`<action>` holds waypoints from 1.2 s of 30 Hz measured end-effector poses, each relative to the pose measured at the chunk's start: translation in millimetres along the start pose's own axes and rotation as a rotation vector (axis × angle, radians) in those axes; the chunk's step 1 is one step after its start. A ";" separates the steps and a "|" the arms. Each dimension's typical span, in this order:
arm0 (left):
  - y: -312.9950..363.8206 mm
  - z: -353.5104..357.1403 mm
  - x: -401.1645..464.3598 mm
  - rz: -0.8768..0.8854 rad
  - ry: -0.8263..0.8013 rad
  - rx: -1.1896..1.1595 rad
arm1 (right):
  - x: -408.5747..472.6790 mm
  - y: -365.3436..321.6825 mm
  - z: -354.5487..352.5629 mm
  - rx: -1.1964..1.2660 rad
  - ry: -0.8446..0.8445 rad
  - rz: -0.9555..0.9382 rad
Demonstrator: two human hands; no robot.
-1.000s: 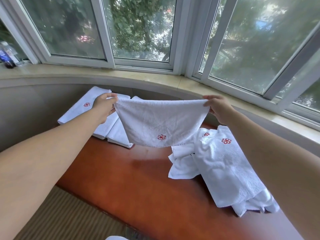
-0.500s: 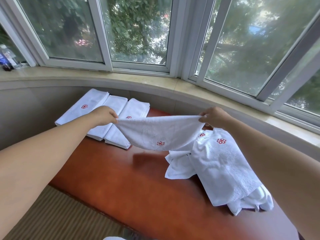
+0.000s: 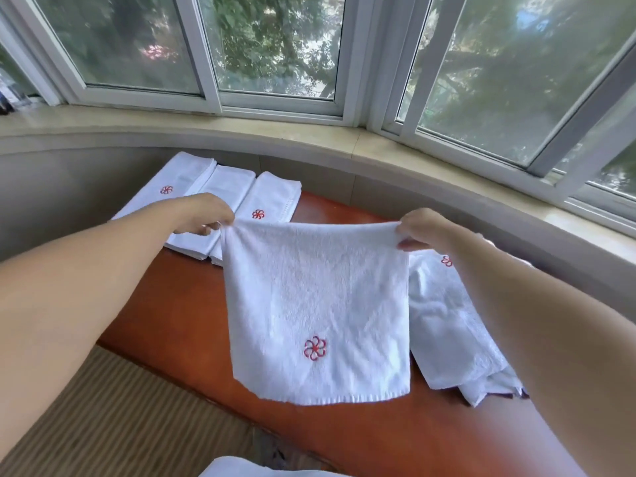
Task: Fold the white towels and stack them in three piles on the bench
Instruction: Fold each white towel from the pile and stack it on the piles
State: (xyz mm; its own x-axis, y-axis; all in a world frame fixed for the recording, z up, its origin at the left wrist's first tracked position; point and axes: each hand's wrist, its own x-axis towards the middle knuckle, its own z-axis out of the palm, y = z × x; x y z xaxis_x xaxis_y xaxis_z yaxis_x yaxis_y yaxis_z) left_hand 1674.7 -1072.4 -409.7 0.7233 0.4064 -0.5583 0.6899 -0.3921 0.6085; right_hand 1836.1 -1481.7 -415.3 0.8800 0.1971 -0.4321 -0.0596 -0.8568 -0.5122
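A white towel (image 3: 316, 304) with a red flower mark hangs spread above the red-brown bench (image 3: 165, 318). My left hand (image 3: 203, 215) pinches its top left corner and my right hand (image 3: 423, 228) pinches its top right corner. Three piles of folded white towels (image 3: 227, 191) lie side by side at the bench's far left end. A loose heap of unfolded white towels (image 3: 451, 325) lies on the bench to the right, partly hidden behind the held towel and my right forearm.
A curved stone sill (image 3: 275, 136) and grey wall run behind the bench under the windows. Striped flooring (image 3: 113, 418) lies in front of the bench. More white cloth (image 3: 241, 468) shows at the bottom edge.
The towel was stretched flat and low between my hands half a second ago; now it hangs down full length, nearer to me, its flower mark at the lower middle.
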 end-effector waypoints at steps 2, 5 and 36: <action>-16.5 29.1 26.4 0.071 0.220 -0.109 | 8.1 0.6 38.1 0.213 0.133 -0.019; -55.7 86.1 47.8 0.032 0.210 -0.015 | 10.0 17.1 101.1 0.274 0.114 0.033; -113.9 156.6 104.7 -0.286 0.067 -1.177 | 82.0 73.1 164.8 1.293 -0.011 0.267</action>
State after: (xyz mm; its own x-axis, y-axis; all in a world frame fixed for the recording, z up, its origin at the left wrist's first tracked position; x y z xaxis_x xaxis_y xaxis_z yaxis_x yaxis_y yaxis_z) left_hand 1676.3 -1114.4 -625.9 0.5223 0.4110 -0.7472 0.3518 0.6943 0.6278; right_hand 1826.3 -1449.6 -610.5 0.7679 0.1034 -0.6322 -0.6387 0.1997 -0.7431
